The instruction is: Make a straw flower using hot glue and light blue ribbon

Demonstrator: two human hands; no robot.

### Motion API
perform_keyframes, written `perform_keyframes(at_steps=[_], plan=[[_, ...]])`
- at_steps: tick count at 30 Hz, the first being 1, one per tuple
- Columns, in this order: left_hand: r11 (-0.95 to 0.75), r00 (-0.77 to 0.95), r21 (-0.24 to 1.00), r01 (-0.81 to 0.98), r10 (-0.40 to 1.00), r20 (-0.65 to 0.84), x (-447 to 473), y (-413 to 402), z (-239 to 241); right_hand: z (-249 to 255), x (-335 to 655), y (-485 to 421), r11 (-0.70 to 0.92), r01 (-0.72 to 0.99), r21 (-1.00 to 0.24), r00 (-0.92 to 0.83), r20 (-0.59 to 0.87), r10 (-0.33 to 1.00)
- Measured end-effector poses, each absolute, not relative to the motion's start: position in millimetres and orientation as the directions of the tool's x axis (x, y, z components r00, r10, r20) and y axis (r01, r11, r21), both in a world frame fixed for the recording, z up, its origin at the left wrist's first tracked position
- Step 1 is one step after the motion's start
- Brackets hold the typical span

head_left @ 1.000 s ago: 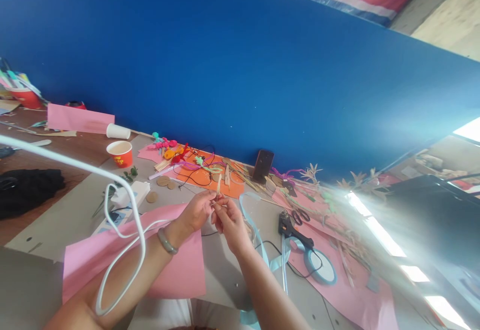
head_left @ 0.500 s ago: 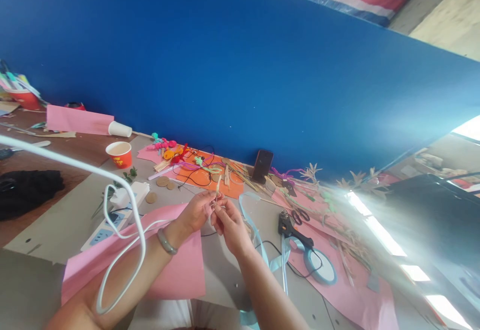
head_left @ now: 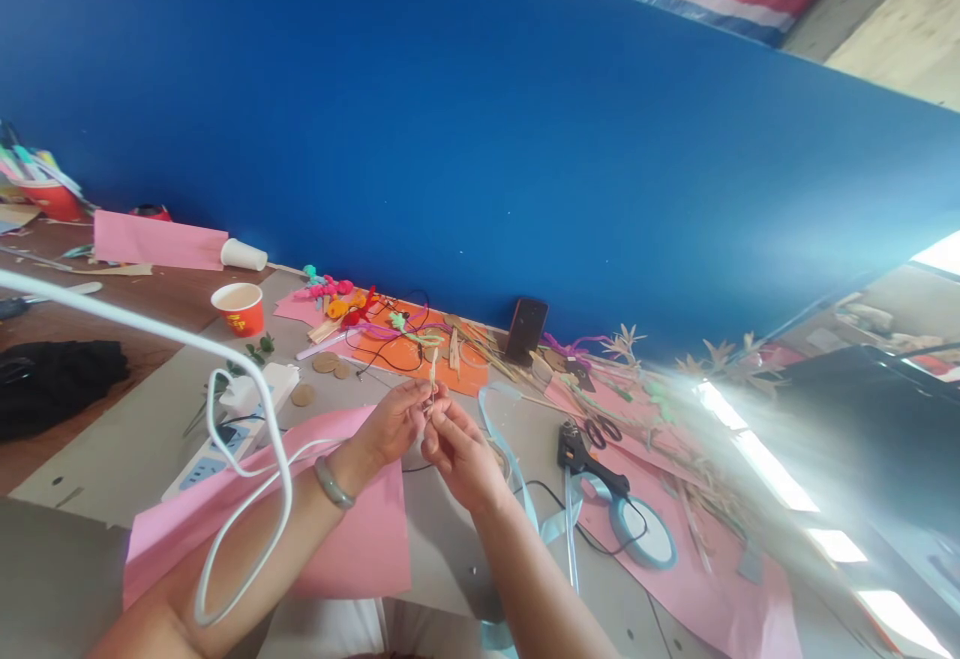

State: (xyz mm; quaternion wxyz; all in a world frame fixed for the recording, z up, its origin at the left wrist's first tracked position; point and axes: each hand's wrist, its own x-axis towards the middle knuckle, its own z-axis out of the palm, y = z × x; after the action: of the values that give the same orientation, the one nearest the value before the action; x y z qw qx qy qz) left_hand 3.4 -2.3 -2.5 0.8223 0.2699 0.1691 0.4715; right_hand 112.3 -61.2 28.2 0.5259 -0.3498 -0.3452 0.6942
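My left hand (head_left: 394,423) and my right hand (head_left: 459,449) meet above the table, fingertips pinched together on a thin pale stick (head_left: 433,374) that points upward. The left wrist wears a grey bracelet (head_left: 332,484). Both hands hover over a pink paper sheet (head_left: 360,539) and grey board. A light-blue ribbon (head_left: 504,449) curls just right of my right hand. What the right fingers pinch beside the stick is too small to name.
A white cable (head_left: 247,459) loops over my left forearm to a power strip (head_left: 225,429). A glue gun (head_left: 581,459), scissors (head_left: 600,431), a tape roll (head_left: 637,531), a red paper cup (head_left: 240,307), a phone (head_left: 526,329), an orange sheet (head_left: 405,349) with wires and a blue wall (head_left: 480,139) surround the hands.
My hands stay together on the stick; the right hand's fingers have shifted slightly lower. The view has barely moved.
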Motion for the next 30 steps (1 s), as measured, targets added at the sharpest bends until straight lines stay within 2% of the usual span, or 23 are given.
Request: perform_keyframes(at_steps=[6, 23, 27, 30], plan=[[0.403, 0.542, 0.675, -0.617, 0.840, -0.006, 2, -2, -1, 29, 113, -61, -0.219, -0.544, -0.810, -0.229, -0.107, 0.968], [0.374, 0.527, 0.692, -0.617, 0.850, 0.012, 4, -5, 3, 18, 114, -58, -0.218, -0.585, -0.781, -0.249, -0.083, 0.965], [0.304, 0.426, 0.734, -0.608, 0.904, -0.022, 5, -6, 3, 16, 114, -56, -0.215, -0.577, -0.788, -0.219, -0.104, 0.970], [0.251, 0.326, 0.771, -0.586, 0.944, -0.060, 6, -4, 4, 13, 114, -55, -0.196, -0.496, -0.846, -0.151, -0.138, 0.979]])
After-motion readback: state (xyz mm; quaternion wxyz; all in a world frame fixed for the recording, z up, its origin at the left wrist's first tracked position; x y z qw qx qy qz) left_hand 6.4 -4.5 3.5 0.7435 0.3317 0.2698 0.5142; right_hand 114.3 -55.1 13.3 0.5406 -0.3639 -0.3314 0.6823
